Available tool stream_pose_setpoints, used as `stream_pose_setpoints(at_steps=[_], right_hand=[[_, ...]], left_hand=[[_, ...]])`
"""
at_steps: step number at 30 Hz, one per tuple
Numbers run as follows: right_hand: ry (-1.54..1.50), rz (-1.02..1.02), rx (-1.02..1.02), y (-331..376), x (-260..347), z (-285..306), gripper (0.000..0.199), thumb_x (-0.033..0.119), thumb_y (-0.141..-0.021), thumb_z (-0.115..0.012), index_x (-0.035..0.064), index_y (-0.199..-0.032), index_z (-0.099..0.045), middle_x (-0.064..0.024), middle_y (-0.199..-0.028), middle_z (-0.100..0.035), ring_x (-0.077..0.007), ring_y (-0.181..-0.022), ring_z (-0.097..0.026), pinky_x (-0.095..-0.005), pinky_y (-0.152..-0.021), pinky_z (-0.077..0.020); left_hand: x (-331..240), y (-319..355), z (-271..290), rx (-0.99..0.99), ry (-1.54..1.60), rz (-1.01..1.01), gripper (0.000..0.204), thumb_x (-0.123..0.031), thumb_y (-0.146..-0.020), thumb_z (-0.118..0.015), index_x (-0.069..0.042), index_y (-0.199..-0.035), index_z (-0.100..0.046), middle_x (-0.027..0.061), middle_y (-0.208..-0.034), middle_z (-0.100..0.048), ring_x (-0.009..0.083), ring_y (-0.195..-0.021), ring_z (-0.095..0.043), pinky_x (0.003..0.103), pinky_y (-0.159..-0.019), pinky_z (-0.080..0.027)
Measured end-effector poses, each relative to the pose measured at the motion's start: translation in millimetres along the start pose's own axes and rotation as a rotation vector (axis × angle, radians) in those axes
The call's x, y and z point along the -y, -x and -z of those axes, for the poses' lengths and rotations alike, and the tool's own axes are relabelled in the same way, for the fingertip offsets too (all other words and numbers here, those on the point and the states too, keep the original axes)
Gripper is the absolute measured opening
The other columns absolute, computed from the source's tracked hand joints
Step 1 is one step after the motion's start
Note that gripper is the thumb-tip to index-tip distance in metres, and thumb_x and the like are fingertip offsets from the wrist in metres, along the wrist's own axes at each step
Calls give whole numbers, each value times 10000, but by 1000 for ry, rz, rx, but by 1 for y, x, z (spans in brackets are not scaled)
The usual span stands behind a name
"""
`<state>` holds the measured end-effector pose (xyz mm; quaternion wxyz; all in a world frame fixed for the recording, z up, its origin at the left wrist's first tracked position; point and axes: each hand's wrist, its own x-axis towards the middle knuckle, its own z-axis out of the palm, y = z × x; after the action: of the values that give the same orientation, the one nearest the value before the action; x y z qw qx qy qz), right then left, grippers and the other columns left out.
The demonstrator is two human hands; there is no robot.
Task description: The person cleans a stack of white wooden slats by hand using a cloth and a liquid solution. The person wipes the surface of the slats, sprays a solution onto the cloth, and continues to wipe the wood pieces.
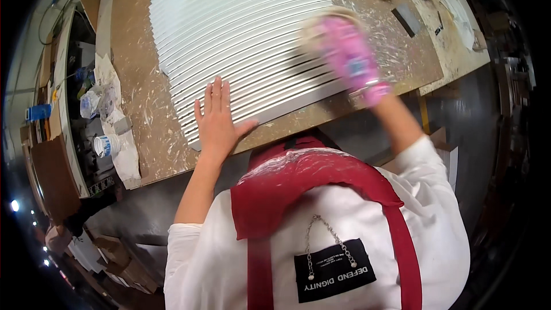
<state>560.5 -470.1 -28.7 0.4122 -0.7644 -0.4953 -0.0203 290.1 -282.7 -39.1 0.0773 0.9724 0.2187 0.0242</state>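
Left hand (217, 119) open, palm flat, fingers spread on white ribbed panel (241, 40) near worktop (138, 80) front edge. Right hand (350, 57), pink-gloved and blurred, closed over a pale pad (313, 30) pressed on the panel's right side, forearm raised
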Motion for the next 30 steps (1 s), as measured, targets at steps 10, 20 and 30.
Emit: stream_pose_setpoints(at_steps=[10,20,30], right_hand=[[378,-777,170,89,-142,108,453,367,-943,-480,37,-1245,-547,-151,-1080,-624,-304,-930,-625,-404,-830,-507],[-508,-313,-220,55,-25,104,432,361,-981,-436,34,-1257,-493,-73,-1111,-603,-259,-983,-600,-370,-834,-510],[-489,-187,-180,54,42,46,377,149,-891,-518,-37,-1218,-524,-207,-1135,-590,-365,-1058,-570,-404,-940,-442]], left_hand=[[-3,-2,-6,-23,35,-63,1051,-594,-675,-718,-50,-1464,-288,119,-1557,-226,307,-1419,-243,542,-1119,-168],[1,-7,16,-146,173,-166,647,-356,-858,-632,-53,-1389,-422,158,-1475,-371,348,-1370,-319,532,-1101,-222],[-105,-115,51,138,1506,-35,172,-131,-917,-584,2,-1007,-645,-18,-773,-601,46,-682,-483,216,-634,-419]])
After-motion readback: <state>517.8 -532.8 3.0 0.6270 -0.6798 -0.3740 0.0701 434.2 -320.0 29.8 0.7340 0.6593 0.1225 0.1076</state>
